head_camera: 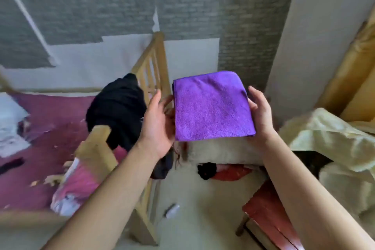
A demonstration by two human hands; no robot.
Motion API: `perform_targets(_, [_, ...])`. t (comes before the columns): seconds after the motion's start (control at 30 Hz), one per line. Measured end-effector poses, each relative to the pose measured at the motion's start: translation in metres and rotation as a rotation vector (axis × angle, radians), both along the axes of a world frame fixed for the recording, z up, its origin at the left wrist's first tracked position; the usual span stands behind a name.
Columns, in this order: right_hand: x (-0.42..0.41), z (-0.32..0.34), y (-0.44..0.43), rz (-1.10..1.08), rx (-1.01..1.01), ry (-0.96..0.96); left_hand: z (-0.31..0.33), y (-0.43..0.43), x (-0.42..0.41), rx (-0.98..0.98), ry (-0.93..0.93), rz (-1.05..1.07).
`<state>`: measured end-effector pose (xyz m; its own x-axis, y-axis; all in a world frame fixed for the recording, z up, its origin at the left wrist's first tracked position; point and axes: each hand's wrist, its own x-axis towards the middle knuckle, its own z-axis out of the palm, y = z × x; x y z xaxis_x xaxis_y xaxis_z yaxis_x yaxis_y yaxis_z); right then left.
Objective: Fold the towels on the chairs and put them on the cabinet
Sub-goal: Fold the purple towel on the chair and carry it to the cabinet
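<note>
Grey brick wallpaper [142, 0] is filling the background behind a wooden bed rail [154, 63], where a black garment [117, 111] is hanging. I am holding the purple towel [213, 105], folded into a neat square, up in the air between my hands. My left hand [158, 126] is lying flat against its left edge, fingers straight (their tips are hidden underneath). My right hand [260, 115] is gripping the right edge, fingers curling over it.

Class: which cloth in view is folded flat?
The purple microfibre towel, between the left hand and right hand; the black cloth hangs bunched on the wooden rail, the pale yellow cloth lies crumpled.
</note>
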<state>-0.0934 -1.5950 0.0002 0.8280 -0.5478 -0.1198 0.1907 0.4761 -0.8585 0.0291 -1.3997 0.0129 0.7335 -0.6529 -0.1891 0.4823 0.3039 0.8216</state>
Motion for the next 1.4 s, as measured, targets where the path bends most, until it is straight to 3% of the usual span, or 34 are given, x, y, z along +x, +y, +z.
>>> perform_targets(0.13, [0.083,0.014,0.176,0.312,0.007,-0.027,0.017,0.205,0.013,-0.052,-0.074,0.281])
perform_targets(0.3, [0.145,0.028,0.417,0.663,0.020,-0.061,0.029,0.447,-0.004,0.029,-0.128,0.694])
perform_targets(0.5, [0.172,0.033,0.651,1.077,-0.007,-0.026,0.031,0.658,-0.050,0.035,-0.120,1.054])
perform_targets(0.8, [0.258,0.013,0.893,1.376,-0.092,-0.022,0.005,0.857,-0.026,-0.021,-0.039,1.429])
perform_targets(1.07, [0.368,0.022,1.084,1.496,-0.162,0.011,0.018,1.019,0.067,-0.018,0.061,1.586])
perform_targets(1.4, [0.425,0.027,1.325,1.624,-0.260,0.070,0.017,1.236,0.108,-0.078,0.036,1.726])
